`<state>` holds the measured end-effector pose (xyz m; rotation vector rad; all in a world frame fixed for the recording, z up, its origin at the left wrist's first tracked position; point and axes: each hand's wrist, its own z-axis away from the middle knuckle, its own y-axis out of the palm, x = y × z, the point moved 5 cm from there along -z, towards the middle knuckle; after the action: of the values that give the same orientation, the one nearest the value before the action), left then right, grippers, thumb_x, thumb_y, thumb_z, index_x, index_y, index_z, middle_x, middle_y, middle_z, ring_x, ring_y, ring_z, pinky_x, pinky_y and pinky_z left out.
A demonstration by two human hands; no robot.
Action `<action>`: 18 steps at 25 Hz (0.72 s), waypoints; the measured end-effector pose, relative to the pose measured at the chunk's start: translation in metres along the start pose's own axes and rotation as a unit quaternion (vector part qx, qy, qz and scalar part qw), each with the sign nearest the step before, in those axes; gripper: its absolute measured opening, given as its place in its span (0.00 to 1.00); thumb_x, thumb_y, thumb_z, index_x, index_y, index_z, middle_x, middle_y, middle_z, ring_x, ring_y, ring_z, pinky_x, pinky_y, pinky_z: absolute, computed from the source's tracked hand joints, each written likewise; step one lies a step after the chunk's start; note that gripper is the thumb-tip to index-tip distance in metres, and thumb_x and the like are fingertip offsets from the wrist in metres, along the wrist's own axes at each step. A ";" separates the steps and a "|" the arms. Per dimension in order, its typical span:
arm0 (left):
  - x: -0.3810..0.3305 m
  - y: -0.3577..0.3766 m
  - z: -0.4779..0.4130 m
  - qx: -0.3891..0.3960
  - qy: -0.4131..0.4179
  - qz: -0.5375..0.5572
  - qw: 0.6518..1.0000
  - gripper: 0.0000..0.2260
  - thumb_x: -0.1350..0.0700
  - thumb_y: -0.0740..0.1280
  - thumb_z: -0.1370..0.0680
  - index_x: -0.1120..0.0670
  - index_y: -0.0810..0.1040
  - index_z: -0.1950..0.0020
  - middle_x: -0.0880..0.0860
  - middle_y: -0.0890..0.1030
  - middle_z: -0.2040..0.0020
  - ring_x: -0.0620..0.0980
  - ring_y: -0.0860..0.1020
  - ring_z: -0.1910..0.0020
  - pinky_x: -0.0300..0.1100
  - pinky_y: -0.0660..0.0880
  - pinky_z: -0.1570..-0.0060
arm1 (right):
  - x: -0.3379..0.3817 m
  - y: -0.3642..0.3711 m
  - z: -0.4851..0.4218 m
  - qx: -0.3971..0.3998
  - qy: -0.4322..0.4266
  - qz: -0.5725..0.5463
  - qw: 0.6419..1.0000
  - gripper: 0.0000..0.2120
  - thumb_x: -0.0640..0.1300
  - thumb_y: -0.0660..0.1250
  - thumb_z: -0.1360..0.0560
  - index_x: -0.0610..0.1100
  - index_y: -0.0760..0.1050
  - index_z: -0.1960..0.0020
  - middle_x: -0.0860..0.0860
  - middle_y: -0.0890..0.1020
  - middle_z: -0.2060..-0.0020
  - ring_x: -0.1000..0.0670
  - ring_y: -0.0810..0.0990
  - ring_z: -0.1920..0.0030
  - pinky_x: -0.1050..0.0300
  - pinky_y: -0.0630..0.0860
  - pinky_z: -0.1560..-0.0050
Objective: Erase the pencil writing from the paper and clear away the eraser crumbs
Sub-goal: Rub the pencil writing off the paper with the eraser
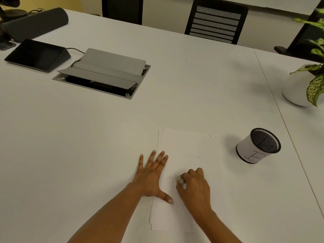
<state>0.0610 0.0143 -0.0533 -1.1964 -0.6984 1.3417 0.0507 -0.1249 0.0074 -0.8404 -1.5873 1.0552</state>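
A white sheet of paper (189, 148) lies on the white table (87, 137) in front of me, on top of other sheets. My left hand (152, 174) rests flat with fingers spread on the paper's left edge. My right hand (194, 185) is closed around a small pale eraser (179, 179), whose tip touches the middle of the sheet. A short dark pencil mark (169, 176) shows just left of the eraser. A few tiny dark specks (198, 157) are scattered on the upper part of the sheet.
A mesh pen cup (257, 146) with a white label stands right of the paper. A potted plant (305, 85) sits at the far right. A grey cable box (103, 72) and a black tablet device (36, 55) lie at the far left. A black chair (215, 21) faces me.
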 end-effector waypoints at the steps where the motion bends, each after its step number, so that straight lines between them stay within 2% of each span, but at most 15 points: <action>1: 0.000 0.000 0.000 0.001 0.000 0.000 1.000 0.61 0.22 0.61 0.45 0.48 0.29 0.28 0.46 0.25 0.31 0.51 0.24 0.33 0.58 0.24 0.38 | 0.010 0.003 0.007 0.017 -0.036 -0.001 0.999 0.09 0.40 0.79 0.43 0.43 0.78 0.72 0.51 0.77 0.77 0.51 0.75 0.69 0.64 0.65 0.77; 2: 0.000 0.001 -0.001 0.000 0.000 -0.001 1.000 0.61 0.22 0.61 0.45 0.48 0.29 0.28 0.46 0.25 0.31 0.51 0.23 0.33 0.58 0.24 0.38 | 0.016 0.005 0.011 0.031 -0.060 0.000 0.998 0.10 0.41 0.80 0.45 0.45 0.78 0.73 0.53 0.76 0.78 0.52 0.75 0.70 0.65 0.64 0.78; 4: 0.000 0.001 -0.001 -0.001 0.002 -0.002 1.000 0.61 0.22 0.60 0.46 0.48 0.29 0.28 0.46 0.25 0.31 0.51 0.23 0.33 0.58 0.24 0.38 | 0.011 0.006 0.006 0.034 -0.080 0.005 0.996 0.10 0.43 0.79 0.43 0.45 0.78 0.73 0.53 0.76 0.78 0.52 0.74 0.70 0.65 0.64 0.78; 6: 0.000 0.000 -0.001 0.001 0.005 -0.004 1.000 0.61 0.21 0.60 0.46 0.48 0.29 0.28 0.46 0.25 0.31 0.52 0.23 0.33 0.59 0.24 0.38 | -0.005 0.003 -0.010 0.014 -0.036 0.019 0.999 0.07 0.45 0.74 0.34 0.43 0.80 0.68 0.51 0.78 0.73 0.52 0.72 0.65 0.62 0.66 0.74; 8: 0.001 0.001 -0.001 -0.001 0.004 -0.008 1.000 0.61 0.21 0.60 0.46 0.48 0.29 0.29 0.46 0.25 0.31 0.52 0.23 0.33 0.59 0.24 0.38 | -0.022 0.001 -0.031 -0.006 0.016 0.027 0.999 0.11 0.47 0.66 0.27 0.41 0.80 0.61 0.48 0.80 0.67 0.52 0.70 0.60 0.60 0.65 0.68; 11: 0.002 0.002 -0.001 0.001 0.004 -0.006 1.000 0.61 0.21 0.60 0.47 0.48 0.28 0.29 0.46 0.24 0.31 0.52 0.23 0.33 0.59 0.24 0.38 | -0.022 0.001 -0.040 -0.050 0.052 0.003 0.997 0.10 0.45 0.63 0.25 0.39 0.80 0.57 0.46 0.81 0.63 0.49 0.72 0.55 0.60 0.65 0.65; 16: 0.001 0.002 -0.002 0.000 0.005 0.000 1.000 0.61 0.21 0.59 0.46 0.47 0.27 0.30 0.46 0.24 0.32 0.52 0.22 0.34 0.58 0.23 0.38 | 0.001 0.017 -0.034 -0.005 -0.029 -0.009 1.000 0.13 0.48 0.60 0.23 0.41 0.79 0.54 0.47 0.80 0.60 0.50 0.71 0.51 0.62 0.64 0.64; 18: 0.001 0.001 -0.001 0.001 0.004 0.001 1.000 0.61 0.21 0.59 0.47 0.47 0.25 0.31 0.45 0.23 0.33 0.51 0.22 0.34 0.59 0.24 0.37 | -0.015 0.008 -0.042 0.003 -0.005 0.013 1.000 0.15 0.51 0.59 0.23 0.42 0.79 0.54 0.48 0.80 0.60 0.50 0.71 0.51 0.61 0.65 0.65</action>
<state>0.0615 0.0153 -0.0553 -1.2001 -0.6907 1.3391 0.0951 -0.1261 -0.0014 -0.8551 -1.5854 1.0840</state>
